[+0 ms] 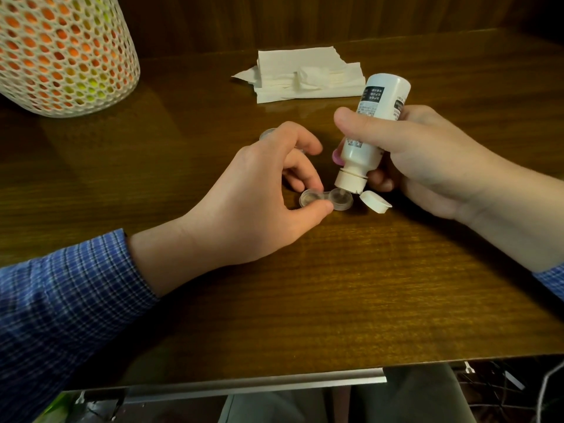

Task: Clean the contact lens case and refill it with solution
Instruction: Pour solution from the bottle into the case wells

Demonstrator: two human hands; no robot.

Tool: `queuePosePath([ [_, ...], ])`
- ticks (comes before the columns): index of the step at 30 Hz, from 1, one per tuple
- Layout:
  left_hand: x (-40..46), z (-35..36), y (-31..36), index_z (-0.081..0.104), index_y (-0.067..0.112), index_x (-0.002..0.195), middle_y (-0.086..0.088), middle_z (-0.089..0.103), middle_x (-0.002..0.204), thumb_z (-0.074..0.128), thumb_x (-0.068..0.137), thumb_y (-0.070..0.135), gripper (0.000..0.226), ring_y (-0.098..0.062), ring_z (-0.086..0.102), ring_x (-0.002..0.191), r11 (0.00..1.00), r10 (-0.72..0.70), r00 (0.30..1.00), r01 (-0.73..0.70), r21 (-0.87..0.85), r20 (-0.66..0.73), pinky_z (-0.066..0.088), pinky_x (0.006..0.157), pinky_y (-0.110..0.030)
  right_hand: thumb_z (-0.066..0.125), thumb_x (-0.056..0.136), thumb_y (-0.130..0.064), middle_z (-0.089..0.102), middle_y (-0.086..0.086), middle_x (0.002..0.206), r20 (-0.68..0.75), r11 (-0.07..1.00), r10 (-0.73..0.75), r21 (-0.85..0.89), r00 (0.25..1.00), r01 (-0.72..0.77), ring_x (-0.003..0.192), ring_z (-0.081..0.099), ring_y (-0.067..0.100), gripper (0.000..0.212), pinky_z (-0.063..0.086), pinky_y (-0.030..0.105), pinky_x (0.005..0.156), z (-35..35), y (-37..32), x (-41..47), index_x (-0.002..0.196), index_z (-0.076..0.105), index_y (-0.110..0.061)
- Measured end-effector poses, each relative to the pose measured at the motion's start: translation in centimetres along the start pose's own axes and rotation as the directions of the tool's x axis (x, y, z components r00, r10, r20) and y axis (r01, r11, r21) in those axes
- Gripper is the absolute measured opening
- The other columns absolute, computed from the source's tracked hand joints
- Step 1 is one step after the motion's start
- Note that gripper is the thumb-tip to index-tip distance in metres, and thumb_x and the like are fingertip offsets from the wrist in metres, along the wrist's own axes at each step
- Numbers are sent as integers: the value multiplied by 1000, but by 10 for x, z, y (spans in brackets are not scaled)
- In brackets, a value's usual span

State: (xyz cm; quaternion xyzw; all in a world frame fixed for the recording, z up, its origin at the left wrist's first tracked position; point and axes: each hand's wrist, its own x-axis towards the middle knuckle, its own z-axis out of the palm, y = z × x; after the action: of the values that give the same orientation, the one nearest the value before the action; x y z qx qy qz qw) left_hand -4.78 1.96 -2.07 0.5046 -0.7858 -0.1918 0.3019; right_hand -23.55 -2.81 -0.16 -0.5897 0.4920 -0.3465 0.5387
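Note:
A clear two-well contact lens case (309, 199) lies open on the wooden table (305, 285). My left hand (262, 206) pinches its middle between thumb and fingers. My right hand (427, 157) grips a white solution bottle (370, 129), tipped nozzle-down right over the case's right well (341, 198). The bottle's flip cap (376, 202) hangs open beside that well. A pink lid (336, 156) shows behind the bottle, and a clear lid (266, 134) peeks out beyond my left hand.
A stack of white tissues (308, 76) lies at the back of the table. A white lattice lamp (65, 51) with orange and green glow stands at the far left. The table's front edge with a metal rail (250, 384) is near me.

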Motion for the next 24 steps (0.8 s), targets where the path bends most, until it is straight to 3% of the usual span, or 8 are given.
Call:
queuePosePath([
  [9, 0, 1, -1, 53, 15, 130, 12, 73, 89, 84, 82, 29, 59, 0, 67, 86, 1000, -10, 1000, 10, 0, -3, 45, 70, -6, 70, 89, -46, 68, 11, 97, -13, 995, 52, 82, 999, -51, 58, 49, 11, 31, 38, 19, 45, -3, -2, 1, 104, 61, -20],
  [24, 0, 1, -2, 54, 15, 130, 12, 73, 91, 83, 82, 30, 58, 1, 67, 88, 1000, -11, 1000, 11, -5, -3, 45, 70, -5, 71, 88, -46, 69, 10, 94, -1, 993, 48, 109, 999, -47, 55, 49, 9, 35, 38, 17, 43, -3, -1, 2, 104, 61, -17],
])
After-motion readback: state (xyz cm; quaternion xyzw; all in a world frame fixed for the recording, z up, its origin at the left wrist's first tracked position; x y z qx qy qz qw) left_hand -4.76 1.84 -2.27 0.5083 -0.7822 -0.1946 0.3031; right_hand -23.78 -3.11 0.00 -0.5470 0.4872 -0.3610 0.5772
